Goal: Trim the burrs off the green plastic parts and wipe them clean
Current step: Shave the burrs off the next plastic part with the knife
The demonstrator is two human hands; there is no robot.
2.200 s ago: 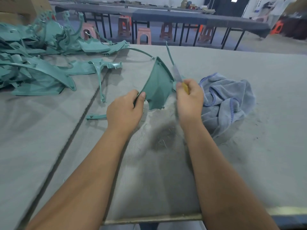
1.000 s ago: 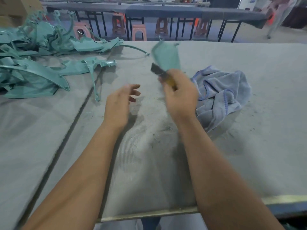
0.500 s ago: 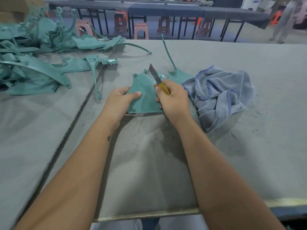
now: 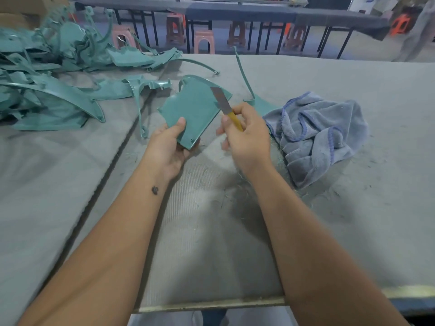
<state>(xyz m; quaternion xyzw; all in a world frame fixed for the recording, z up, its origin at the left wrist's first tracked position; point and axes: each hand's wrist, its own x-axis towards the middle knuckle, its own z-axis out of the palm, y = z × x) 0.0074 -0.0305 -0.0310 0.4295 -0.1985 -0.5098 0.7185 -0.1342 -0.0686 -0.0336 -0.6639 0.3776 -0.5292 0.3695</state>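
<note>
My left hand [image 4: 169, 147] grips the near corner of a flat green plastic part [image 4: 193, 111], thumb on top, holding it tilted above the table. My right hand [image 4: 247, 137] holds a knife [image 4: 223, 104] by its yellow handle. The grey blade lies against the part's right edge. A crumpled blue-grey cloth [image 4: 317, 135] sits just right of my right hand. Another green part [image 4: 256, 100] with a long thin arm lies behind my right hand, partly under the cloth.
A big heap of green plastic parts [image 4: 49, 76] covers the table's far left. A curved green piece [image 4: 138, 90] lies between heap and hands. Fine green shavings [image 4: 226, 191] are scattered on the grey mat [image 4: 211, 255]. Stools and dark tables stand beyond the far edge.
My left hand has lifted the green part off the table and tilted it up. The knife blade has moved from above the part to its right edge.
</note>
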